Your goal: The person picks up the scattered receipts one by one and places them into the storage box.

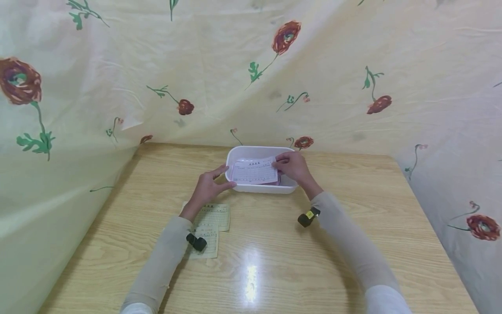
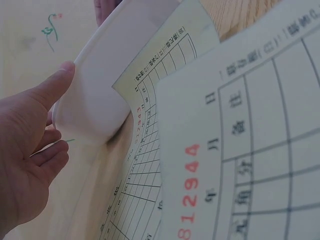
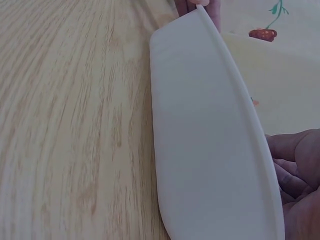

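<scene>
A white plastic tray [image 1: 255, 149] stands at the far middle of the wooden table [image 1: 274, 261]. My right hand [image 1: 292, 168] pinches the right edge of a printed white slip [image 1: 255, 171] that lies flat over the tray, with pink paper showing beneath it. My left hand [image 1: 209, 185] rests its thumb and straight fingers against the tray's left corner. In the left wrist view the thumb of that left hand [image 2: 25, 150] touches the tray [image 2: 100, 85]. The right wrist view shows the tray's outer wall [image 3: 200, 125] with my right hand [image 3: 295, 170] beyond its rim.
Two pale green printed slips [image 1: 213, 216] [image 1: 207, 245] lie on the table under my left forearm, close up as slips [image 2: 145, 165] [image 2: 250, 150] in the left wrist view. Flowered cloth [image 1: 117, 87] hangs behind and on both sides of the table.
</scene>
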`<state>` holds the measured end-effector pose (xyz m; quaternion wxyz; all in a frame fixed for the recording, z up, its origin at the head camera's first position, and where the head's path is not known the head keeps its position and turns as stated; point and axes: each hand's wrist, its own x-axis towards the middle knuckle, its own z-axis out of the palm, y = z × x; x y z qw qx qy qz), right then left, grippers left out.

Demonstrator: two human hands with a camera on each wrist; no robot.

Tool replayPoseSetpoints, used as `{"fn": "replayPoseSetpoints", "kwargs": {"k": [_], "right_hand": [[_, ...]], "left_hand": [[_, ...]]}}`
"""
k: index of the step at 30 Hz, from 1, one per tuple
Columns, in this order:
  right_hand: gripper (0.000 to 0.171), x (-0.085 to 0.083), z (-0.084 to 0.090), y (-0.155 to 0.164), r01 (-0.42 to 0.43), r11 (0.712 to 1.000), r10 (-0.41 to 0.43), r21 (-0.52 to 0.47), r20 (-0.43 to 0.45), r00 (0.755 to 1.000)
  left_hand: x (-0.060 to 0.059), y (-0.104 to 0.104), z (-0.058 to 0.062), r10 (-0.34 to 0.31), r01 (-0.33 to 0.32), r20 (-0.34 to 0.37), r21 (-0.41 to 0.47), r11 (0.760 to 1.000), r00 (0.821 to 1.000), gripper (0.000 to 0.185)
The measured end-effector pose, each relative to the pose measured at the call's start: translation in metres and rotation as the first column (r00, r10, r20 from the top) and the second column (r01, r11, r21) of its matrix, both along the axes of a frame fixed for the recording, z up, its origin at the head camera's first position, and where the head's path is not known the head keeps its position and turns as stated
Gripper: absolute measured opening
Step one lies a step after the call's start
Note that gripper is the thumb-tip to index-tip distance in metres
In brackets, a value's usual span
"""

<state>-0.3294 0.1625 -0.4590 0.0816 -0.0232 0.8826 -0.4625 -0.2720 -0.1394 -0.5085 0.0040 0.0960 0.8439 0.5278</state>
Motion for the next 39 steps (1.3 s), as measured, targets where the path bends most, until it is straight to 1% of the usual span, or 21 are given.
{"fn": "replayPoseSetpoints", "kwargs": {"k": [4, 9, 13, 19, 23, 28, 31, 34, 39], "right_hand": [[0.028, -0.002, -0.003, 0.003, -0.014, 1.000, 0.014, 0.004, -0.016, 1.000], [0.028, 0.000, -0.001, 0.007, -0.027, 1.000, 0.028, 0.009, -0.031, 0.999], [0.028, 0.003, 0.005, 0.008, -0.043, 0.999, 0.043, 0.016, -0.044, 0.998], [0.028, 0.014, 0.022, 0.007, -0.067, 0.998, 0.068, 0.014, -0.084, 0.994], [0.027, 0.026, 0.033, 0.005, -0.083, 0.997, 0.082, 0.001, -0.132, 0.988], [0.026, 0.047, 0.043, 0.000, -0.102, 0.995, 0.098, -0.015, -0.179, 0.979], [0.025, 0.060, 0.044, -0.004, -0.124, 0.992, 0.114, -0.034, -0.213, 0.970], [0.025, 0.072, 0.042, -0.009, -0.150, 0.986, 0.130, -0.070, -0.231, 0.964], [0.024, 0.092, 0.038, -0.020, -0.188, 0.971, 0.155, -0.145, -0.216, 0.964]], "left_hand": [[0.000, 0.000, 0.000, -0.004, 0.004, -0.001, 0.003, 1.000, 1.000, 0.078], [0.001, 0.001, 0.000, -0.003, 0.003, -0.002, -0.002, 1.000, 1.000, 0.077], [0.001, 0.001, 0.001, -0.005, 0.005, 0.003, -0.002, 1.000, 1.000, 0.076], [0.001, -0.001, 0.000, -0.009, 0.009, 0.001, 0.003, 1.000, 1.000, 0.077], [0.000, -0.001, 0.001, -0.013, 0.013, -0.003, -0.001, 1.000, 1.000, 0.078], [0.001, -0.001, 0.002, -0.014, 0.014, -0.012, -0.005, 1.000, 1.000, 0.077], [0.000, -0.001, 0.003, -0.017, 0.017, -0.017, -0.001, 1.000, 1.000, 0.076], [0.000, -0.001, 0.003, -0.020, 0.020, -0.023, -0.001, 1.000, 1.000, 0.075], [0.000, 0.000, 0.003, -0.020, 0.020, -0.023, -0.004, 1.000, 1.000, 0.077]]}}
